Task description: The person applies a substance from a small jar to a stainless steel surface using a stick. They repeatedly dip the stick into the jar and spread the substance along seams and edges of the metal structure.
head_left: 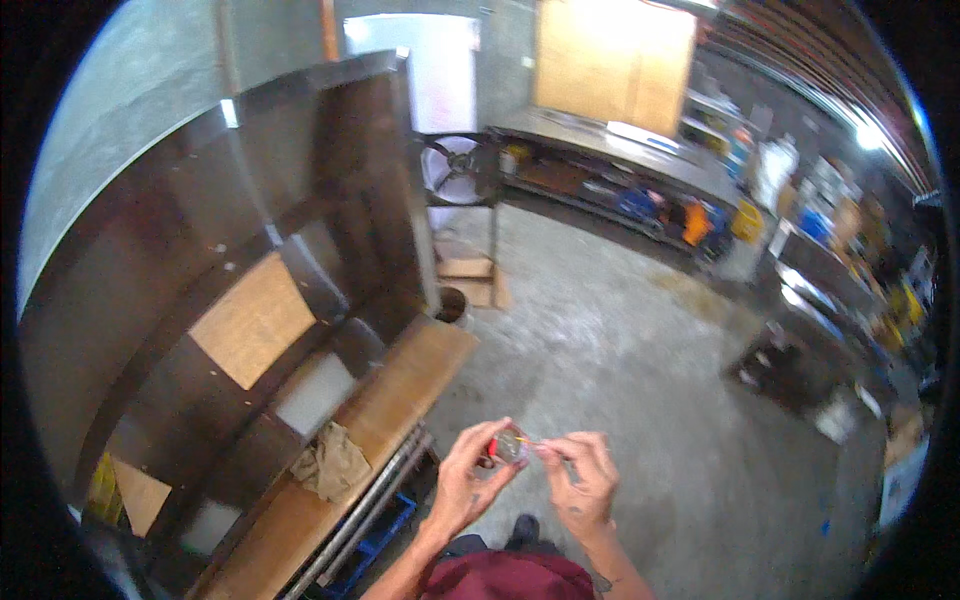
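My left hand [467, 478] is closed round a small roundish object [510, 445], greyish and see-through, with a bit of red on its left side. Its kind is too small to make out. At the object's right edge, the fingertips of my right hand [583, 478] pinch together, with a thin orange-red bit showing close to them. What those fingers grip is hidden. Both hands are held up in front of my dark red shirt [510, 577], over the concrete floor.
A large dark panelled structure [330, 170] stands to the left behind a wooden bench [410, 375] bearing a crumpled cloth [332, 463]. Further off are a fan [455, 165] and a long workbench [610, 145]. A dark metal table [800, 370] and clutter line the right.
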Tool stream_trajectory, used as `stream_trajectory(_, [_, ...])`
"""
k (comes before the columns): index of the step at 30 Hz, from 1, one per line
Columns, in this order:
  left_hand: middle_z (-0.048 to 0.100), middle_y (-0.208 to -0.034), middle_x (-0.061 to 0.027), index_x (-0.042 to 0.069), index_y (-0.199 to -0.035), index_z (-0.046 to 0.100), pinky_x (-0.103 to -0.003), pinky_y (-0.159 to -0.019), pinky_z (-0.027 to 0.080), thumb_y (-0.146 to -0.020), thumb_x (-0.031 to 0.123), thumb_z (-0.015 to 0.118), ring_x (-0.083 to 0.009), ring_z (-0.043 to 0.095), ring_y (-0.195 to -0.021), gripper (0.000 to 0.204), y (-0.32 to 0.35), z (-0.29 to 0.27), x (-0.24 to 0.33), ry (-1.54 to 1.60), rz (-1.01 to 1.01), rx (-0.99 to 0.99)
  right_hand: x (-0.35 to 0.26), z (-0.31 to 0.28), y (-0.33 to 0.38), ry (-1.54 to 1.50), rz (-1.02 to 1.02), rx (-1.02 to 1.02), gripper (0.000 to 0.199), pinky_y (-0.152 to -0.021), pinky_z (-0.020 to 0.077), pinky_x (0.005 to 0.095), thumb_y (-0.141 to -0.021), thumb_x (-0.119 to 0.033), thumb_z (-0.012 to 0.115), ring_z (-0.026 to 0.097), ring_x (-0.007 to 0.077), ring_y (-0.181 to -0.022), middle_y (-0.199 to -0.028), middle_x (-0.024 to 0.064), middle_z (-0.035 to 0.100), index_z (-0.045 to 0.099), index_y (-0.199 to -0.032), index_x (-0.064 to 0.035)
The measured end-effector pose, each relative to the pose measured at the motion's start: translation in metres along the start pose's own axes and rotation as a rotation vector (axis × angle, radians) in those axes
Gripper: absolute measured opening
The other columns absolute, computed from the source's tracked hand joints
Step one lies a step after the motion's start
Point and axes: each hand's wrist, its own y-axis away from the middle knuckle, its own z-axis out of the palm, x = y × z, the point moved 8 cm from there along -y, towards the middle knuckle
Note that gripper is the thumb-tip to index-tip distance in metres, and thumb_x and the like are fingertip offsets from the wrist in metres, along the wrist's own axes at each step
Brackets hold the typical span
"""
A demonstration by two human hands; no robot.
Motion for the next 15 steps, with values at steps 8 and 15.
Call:
stream_trajectory(8, [0.07, -0.145, -0.0112, 0.01, -0.152, 0.07, -0.035, -0.095, 0.064, -0.091, 0.015, 0.097, -0.0215, 0.073, -0.122, 0.067, -0.134, -0.041, -0.073, -0.07, -0.161, 0.354, 0.12, 0.122, -0.223, -0.52, 0.049, 0.144, 0.013, -0.077, 0.0495, 0.0288, -0.11, -0.01, 0.077, 0.057, 0.0123, -0.088, -0.105, 0.0047, 0.062, 0.069, -0.105, -0.0012])
stream_trajectory(15, [0.07, -0.144, -0.0112, 0.008, -0.151, 0.069, -0.037, -0.105, 0.061, -0.089, 0.017, 0.099, -0.022, 0.071, -0.126, 0.069, -0.242, -0.09, -0.114, -0.174, -0.2, 0.521, 0.162, 0.256, -0.399, -0.749, -0.062, 0.228, 0.011, -0.089, 0.049, 0.0265, -0.116, -0.008, 0.068, 0.056, 0.0137, -0.097, -0.111, 0.0058, 0.058, 0.063, -0.112, 0.0013])
